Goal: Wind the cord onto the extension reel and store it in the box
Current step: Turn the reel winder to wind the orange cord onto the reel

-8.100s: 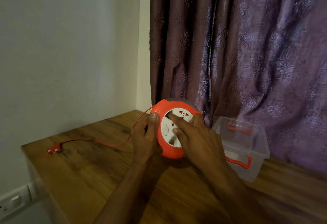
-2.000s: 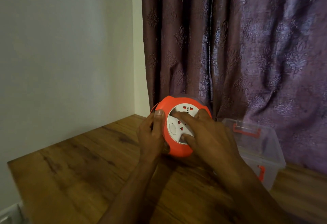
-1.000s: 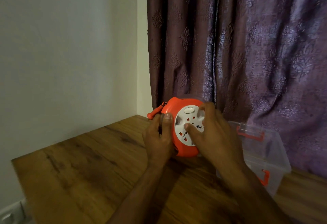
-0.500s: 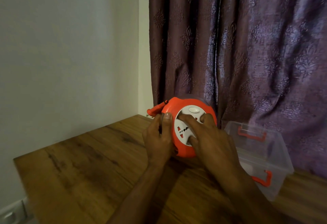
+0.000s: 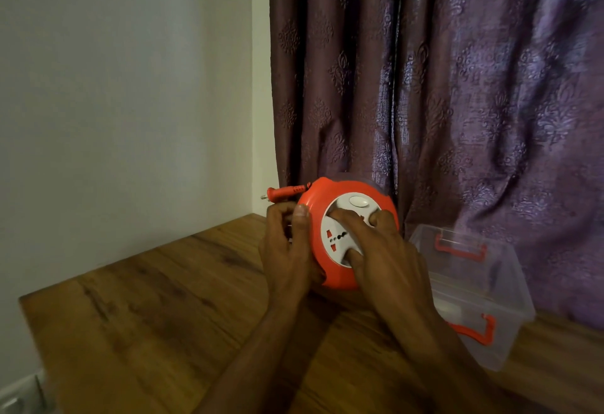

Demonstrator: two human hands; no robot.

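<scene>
An orange extension reel point(image 5: 315, 204) with a white socket face stands on edge on the wooden table point(image 5: 157, 309). My left hand point(image 5: 287, 250) grips its left rim, thumb on the front. My right hand point(image 5: 382, 256) lies over the white face with fingertips pressed into it. The orange plug point(image 5: 282, 193) sticks out from the reel's upper left; no loose cord lies on the table. A clear plastic box point(image 5: 490, 286) with orange latches stands open just to the right of the reel.
A purple patterned curtain point(image 5: 457, 86) hangs directly behind the reel and box. A pale wall point(image 5: 114, 86) borders the table on the left. A white wall socket point(image 5: 19, 397) shows at the bottom left, below the table's edge.
The cord that trailed across the table has been drawn into the reel, leaving the plug at the rim. The white face has turned under my right fingers; its button now sits at the top.
</scene>
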